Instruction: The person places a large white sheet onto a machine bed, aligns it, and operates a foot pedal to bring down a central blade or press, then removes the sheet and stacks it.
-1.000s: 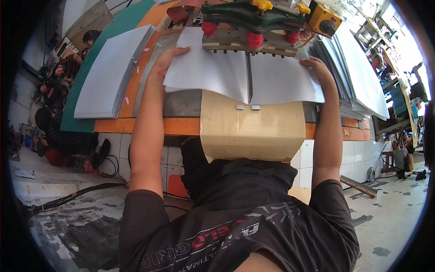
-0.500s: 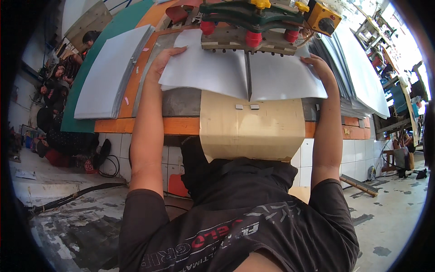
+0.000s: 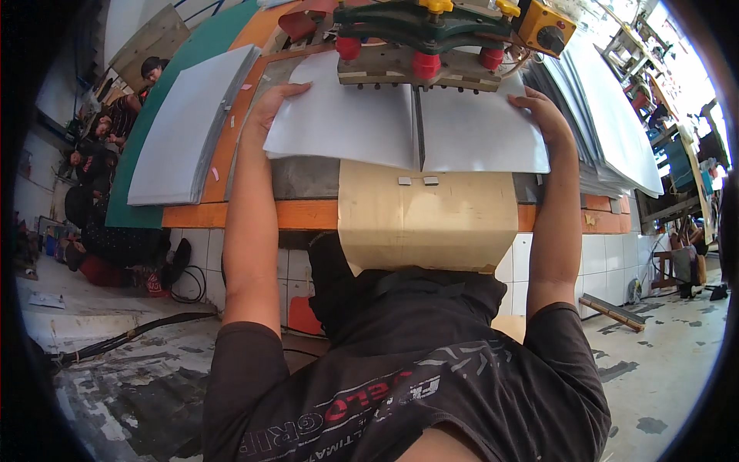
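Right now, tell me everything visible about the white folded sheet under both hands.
The white folded sheet looks like thin paper, opened like a booklet with a dark centre crease. It lies flat on the grey bench top, its far edge tucked under the green press head. The left hand presses its left edge, the right hand its right edge.

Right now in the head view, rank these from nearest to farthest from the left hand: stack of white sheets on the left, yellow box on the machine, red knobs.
1. Stack of white sheets, just left of the left hand.
2. Red knobs, right, under the machine.
3. Yellow box, far upper right.
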`<state>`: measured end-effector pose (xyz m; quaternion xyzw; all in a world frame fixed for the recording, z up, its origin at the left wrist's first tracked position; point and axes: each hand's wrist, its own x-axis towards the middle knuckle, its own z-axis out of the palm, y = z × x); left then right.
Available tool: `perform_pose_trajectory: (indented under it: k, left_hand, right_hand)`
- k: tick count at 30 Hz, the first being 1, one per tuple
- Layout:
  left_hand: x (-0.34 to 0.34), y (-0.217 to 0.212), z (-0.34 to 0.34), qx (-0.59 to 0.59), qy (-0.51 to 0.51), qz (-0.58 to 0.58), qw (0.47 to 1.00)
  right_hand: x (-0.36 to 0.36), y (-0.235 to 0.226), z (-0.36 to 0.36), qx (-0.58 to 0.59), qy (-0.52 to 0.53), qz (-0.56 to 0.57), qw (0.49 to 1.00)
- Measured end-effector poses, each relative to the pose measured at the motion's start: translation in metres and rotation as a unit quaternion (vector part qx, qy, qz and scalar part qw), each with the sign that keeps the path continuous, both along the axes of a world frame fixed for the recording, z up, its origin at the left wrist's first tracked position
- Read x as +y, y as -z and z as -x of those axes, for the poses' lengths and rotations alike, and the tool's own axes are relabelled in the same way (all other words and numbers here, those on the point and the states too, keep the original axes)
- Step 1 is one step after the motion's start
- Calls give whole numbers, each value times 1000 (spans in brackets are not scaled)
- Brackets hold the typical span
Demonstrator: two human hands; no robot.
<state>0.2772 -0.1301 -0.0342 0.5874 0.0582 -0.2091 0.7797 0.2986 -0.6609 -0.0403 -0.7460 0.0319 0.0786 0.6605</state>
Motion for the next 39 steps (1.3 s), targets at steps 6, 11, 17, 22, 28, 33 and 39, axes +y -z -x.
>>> perform_pose_trajectory:
  k: [6, 11, 17, 22, 28, 33, 39]
  left_hand:
    - [-14, 5, 4, -88, -4, -31, 996]
    - [-24, -5, 13, -103, -17, -109, 989]
    - [-30, -21, 81, -125, -21, -225, 966]
    - [-53, 2, 169, -56, 1, -108, 993]
    - [-109, 23, 221, -17, -13, 43, 999]
    - [-144, 41, 228, 2, 26, 103, 994]
    - [-172, 43, 230, 16, 10, 123, 992]
  right_hand:
    - [-9, -12, 11, -46, -26, 73, 996]
    - [12, -43, 51, -6, 2, 81, 997]
    - [-2, -61, 114, -40, 10, 149, 988]
    - [-38, -60, 191, -54, -9, 99, 994]
    - [-57, -87, 240, -40, 25, 92, 995]
    - [-38, -129, 264, -62, 132, 91, 985]
    - [7, -136, 276, -166, 71, 100, 978]
